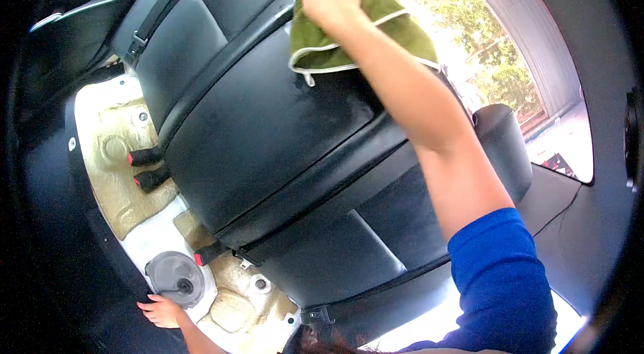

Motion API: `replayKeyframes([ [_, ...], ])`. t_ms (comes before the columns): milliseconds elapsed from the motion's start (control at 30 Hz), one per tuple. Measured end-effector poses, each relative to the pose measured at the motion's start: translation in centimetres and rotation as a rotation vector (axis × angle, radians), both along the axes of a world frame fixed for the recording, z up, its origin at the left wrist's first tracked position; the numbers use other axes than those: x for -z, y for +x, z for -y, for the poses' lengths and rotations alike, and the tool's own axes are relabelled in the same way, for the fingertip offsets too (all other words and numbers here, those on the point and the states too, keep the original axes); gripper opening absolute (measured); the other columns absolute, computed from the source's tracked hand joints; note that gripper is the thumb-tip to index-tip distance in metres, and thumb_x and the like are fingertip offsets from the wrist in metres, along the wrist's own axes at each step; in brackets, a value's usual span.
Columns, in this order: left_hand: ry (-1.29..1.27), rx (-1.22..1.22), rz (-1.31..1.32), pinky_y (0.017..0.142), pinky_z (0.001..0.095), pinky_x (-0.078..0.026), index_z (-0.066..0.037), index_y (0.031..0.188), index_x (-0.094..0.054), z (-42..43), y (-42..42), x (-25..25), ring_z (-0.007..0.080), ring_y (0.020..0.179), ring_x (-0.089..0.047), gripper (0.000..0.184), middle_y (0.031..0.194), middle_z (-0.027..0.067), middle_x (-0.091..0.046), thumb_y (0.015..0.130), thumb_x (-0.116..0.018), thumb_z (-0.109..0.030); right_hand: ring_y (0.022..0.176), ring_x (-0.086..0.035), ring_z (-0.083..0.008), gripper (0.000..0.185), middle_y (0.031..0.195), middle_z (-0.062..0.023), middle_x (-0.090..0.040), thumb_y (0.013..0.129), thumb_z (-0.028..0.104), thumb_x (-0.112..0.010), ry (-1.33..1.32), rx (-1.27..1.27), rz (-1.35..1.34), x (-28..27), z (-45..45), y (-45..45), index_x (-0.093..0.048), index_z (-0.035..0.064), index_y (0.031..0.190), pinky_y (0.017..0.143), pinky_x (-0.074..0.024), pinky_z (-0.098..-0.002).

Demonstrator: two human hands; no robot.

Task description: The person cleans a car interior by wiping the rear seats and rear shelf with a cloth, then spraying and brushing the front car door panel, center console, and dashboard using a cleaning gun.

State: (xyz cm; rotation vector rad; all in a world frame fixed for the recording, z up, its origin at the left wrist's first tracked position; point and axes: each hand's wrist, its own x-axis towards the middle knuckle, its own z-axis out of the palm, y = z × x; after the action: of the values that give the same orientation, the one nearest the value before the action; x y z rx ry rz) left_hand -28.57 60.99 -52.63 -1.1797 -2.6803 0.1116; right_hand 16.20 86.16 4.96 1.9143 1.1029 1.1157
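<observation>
My right hand is closed over a green cloth with white edging, pressed to the upper part of a black leather car seat back. The cloth hangs spread out below and beside the hand, with a small white loop at its lower corner. Damp-looking streaks mark the leather near the cloth. At the lower left, my left hand lies with fingers stretched out, holding nothing. It rests at the dark edge beside a round grey cover in the car floor.
Several seat belt buckles with red buttons stick out at the seat's base. Beige padding and white metal show on the floor where the cushion would sit. A rear window lies beyond the seat top, next to a headrest.
</observation>
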Motion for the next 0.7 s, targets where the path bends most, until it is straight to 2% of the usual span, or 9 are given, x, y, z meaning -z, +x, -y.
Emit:
replayKeyframes([
  [100,0.036,0.024,-0.01,0.072,0.0358,-0.052,-0.014,0.129,-0.048,-0.3,0.1,-0.3,0.0225,0.088,-0.063,0.049,0.106,0.0063,-0.06,0.094,-0.042,-0.048,0.129,-0.035,-0.0437,0.042,0.136,-0.0166,-0.045,0.092,0.034,-0.041,0.074,-0.137,0.275,3.8,0.8,0.8,-0.063,0.0077,0.115,0.099,-0.0178,-0.0734],
  [200,0.09,0.048,-0.08,0.068,0.0368,-0.052,-0.015,0.125,-0.051,0.0,0.0,0.7,0.0232,0.08,-0.064,0.046,0.1,0.0057,-0.061,0.094,-0.042,-0.048,0.135,-0.024,-0.0442,0.036,0.143,-0.0136,-0.037,0.086,0.033,-0.052,-0.187,-0.418,0.12,3.7,4.9,0.9,-0.064,0.0175,0.115,0.099,-0.011,-0.0765],
  [300,0.072,0.041,-0.059,0.067,0.0366,-0.052,-0.015,0.124,-0.051,-0.2,0.2,0.0,0.0232,0.08,-0.064,0.047,0.099,0.0058,-0.062,0.093,-0.042,-0.049,0.133,-0.025,-0.0442,0.033,0.143,-0.0115,-0.037,0.084,0.033,-0.056,-0.233,-0.43,0.047,1.6,11.0,-0.1,-0.065,0.0239,0.115,0.098,-0.0118,-0.0768],
  [400,0.104,0.06,-0.067,0.065,0.0367,-0.051,-0.014,0.123,-0.052,-0.1,0.2,0.1,0.0238,0.079,-0.064,0.047,0.096,0.0068,-0.062,0.093,-0.042,-0.049,0.129,-0.027,-0.0485,0.041,0.143,-0.0119,-0.033,0.078,0.044,-0.064,-0.024,-0.282,-0.088,0.6,17.5,-0.7,-0.062,0.0322,0.117,0.096,-0.0174,-0.0767],
  [467,0.1,0.06,-0.057,0.064,0.0367,-0.051,-0.014,0.123,-0.052,-0.3,0.3,-0.5,0.0239,0.078,-0.064,0.047,0.096,0.0071,-0.062,0.093,-0.042,-0.048,0.126,-0.026,-0.0549,0.051,0.145,-0.0136,-0.027,0.074,0.041,-0.07,0.231,-0.415,-0.285,1.5,21.7,1.0,-0.059,0.0206,0.12,0.101,-0.028,-0.0641],
  [567,0.196,0.091,-0.086,0.062,0.0372,-0.052,-0.014,0.122,-0.053,-0.1,-0.1,0.0,0.0236,0.076,-0.064,0.048,0.094,0.007,-0.063,0.093,-0.042,-0.051,0.127,-0.036,-0.0418,0.042,0.131,-0.0148,-0.05,0.078,0.028,-0.067,0.207,-0.49,-0.195,3.4,23.4,1.6,-0.06,0.0133,0.116,0.102,-0.0316,-0.0567],
  [633,0.043,0.001,0.0,0.071,0.0365,-0.051,-0.014,0.127,-0.049,-0.4,0.4,-0.8,0.0228,0.086,-0.063,0.049,0.106,0.007,-0.06,0.093,-0.041,-0.048,0.128,-0.038,-0.0347,0.035,0.122,-0.0133,-0.058,0.079,0.021,-0.061,0.34,-0.627,-0.845,4.2,22.0,1.0,-0.062,0.0095,0.112,0.106,-0.0275,-0.0543],
  [667,0.074,0.021,0.0,0.071,0.0365,-0.051,-0.014,0.128,-0.049,-0.3,0.3,-0.5,0.0225,0.087,-0.063,0.049,0.107,0.0069,-0.059,0.093,-0.041,-0.048,0.125,-0.041,-0.0358,0.03,0.123,-0.015,-0.057,0.081,0.018,-0.055,-0.233,-0.528,-0.097,3.7,21.8,2.3,-0.064,0.0049,0.106,0.109,-0.0259,-0.0502],
  [700,0.104,0.038,0.0,0.071,0.0366,-0.051,-0.014,0.128,-0.048,-0.1,0.3,-0.5,0.0221,0.088,-0.062,0.049,0.108,0.0067,-0.059,0.093,-0.041,-0.048,0.121,-0.046,-0.0337,0.026,0.129,-0.0162,-0.052,0.083,0.015,-0.049,-0.245,-0.411,-0.161,2.0,20.5,-1.1,-0.064,0.0026,0.101,0.109,-0.0283,-0.0471],
])
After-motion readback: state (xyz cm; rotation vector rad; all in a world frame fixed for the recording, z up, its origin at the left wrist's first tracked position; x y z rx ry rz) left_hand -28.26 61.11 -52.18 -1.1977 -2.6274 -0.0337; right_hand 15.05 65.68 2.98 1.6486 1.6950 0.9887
